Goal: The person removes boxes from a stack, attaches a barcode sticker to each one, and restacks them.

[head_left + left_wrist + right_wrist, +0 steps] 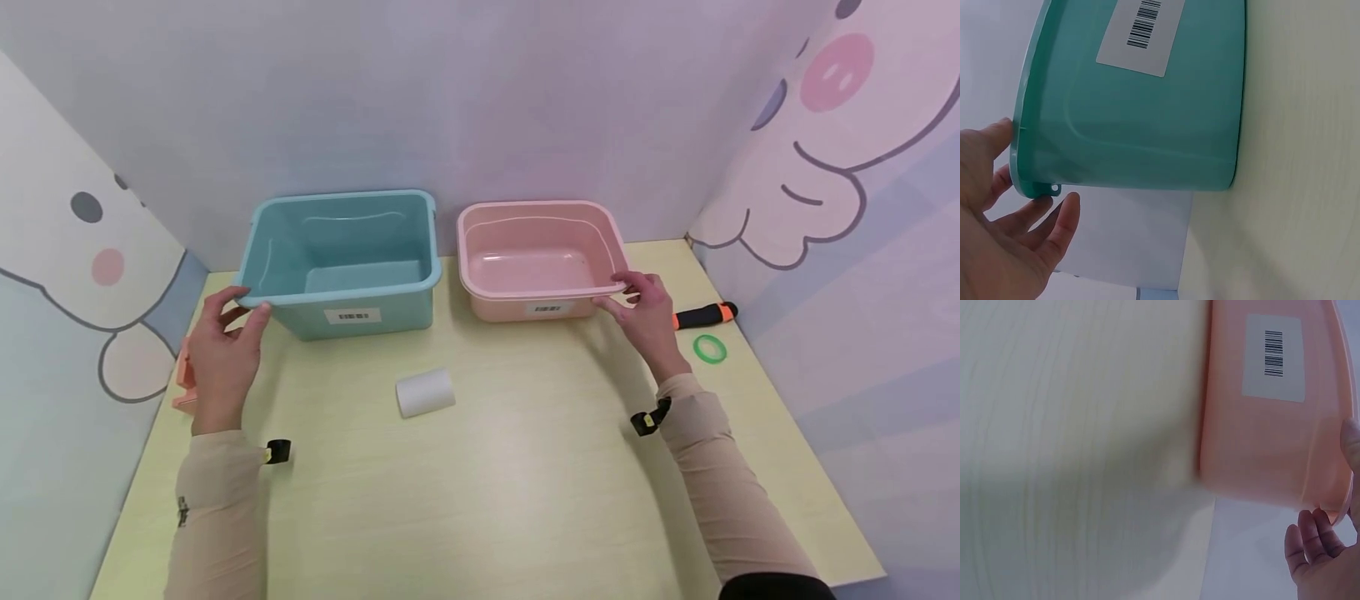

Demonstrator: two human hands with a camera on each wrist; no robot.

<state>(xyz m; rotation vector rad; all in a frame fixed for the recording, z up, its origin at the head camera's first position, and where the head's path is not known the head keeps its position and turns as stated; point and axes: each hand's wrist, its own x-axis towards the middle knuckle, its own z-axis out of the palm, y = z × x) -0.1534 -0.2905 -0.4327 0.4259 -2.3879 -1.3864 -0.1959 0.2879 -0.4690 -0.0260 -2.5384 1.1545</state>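
My left hand (225, 354) is at the near left corner of a teal plastic bin (356, 312), thumb and fingers gripping its rim. In the left wrist view the thumb (999, 134) lies against the rim and other fingers curl round the corner. My right hand (647, 321) holds the near right corner of a smaller pink plastic bin (495, 308), its thumb and fingers at the rim. The right wrist view shows fingertips (1313, 534) under that rim. Both bins stand upright on the table, and their visible insides hold nothing.
A white cylinder (425, 392) lies on the table (480, 500) in front of the bins. To the right are a black-and-orange handle (705, 316), partly hidden by the hand, and a green tape ring (709, 348). A coral object (185, 385) is half hidden at left. Walls enclose the table.
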